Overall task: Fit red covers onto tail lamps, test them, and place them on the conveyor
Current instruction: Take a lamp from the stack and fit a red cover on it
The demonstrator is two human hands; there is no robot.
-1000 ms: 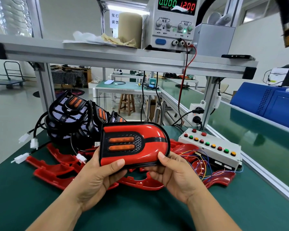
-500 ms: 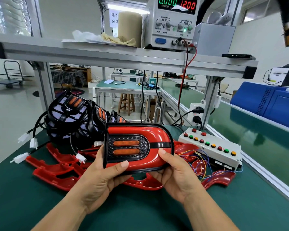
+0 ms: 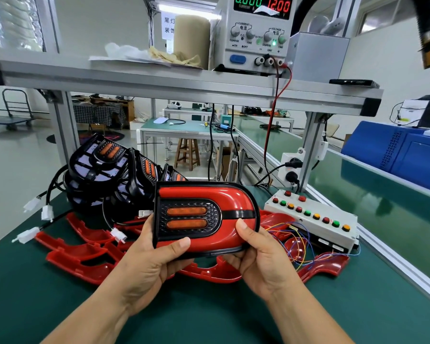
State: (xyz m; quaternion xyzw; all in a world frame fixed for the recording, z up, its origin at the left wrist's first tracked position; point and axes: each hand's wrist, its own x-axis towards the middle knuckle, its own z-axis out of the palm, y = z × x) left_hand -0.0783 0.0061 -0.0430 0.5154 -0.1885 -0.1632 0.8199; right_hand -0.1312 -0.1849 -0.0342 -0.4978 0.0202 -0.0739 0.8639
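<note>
We hold one tail lamp [image 3: 191, 218] above the near middle of the green bench [image 3: 209, 319]. It faces us, with its red cover [image 3: 209, 193] seated on the black housing and two amber strips on its left half.

Our left hand [image 3: 149, 264] grips the lamp's lower left corner, with the thumb across the front edge and the fingers behind. Our right hand [image 3: 261, 256] grips the lower right end, with the thumb pressed on the cover and the fingers underneath.

Behind the lamp, to the far left, is a pile of uncovered black lamps [image 3: 104, 170] with wires and white plugs [image 3: 26, 235]. Loose red covers [image 3: 77, 254] lie on the bench under and around our hands. A white button box [image 3: 310, 217] sits to the right, and the green conveyor [image 3: 382, 207] runs beyond it. On the shelf above, the power supply [image 3: 256, 33] reads 0.000 and 12.00.
</note>
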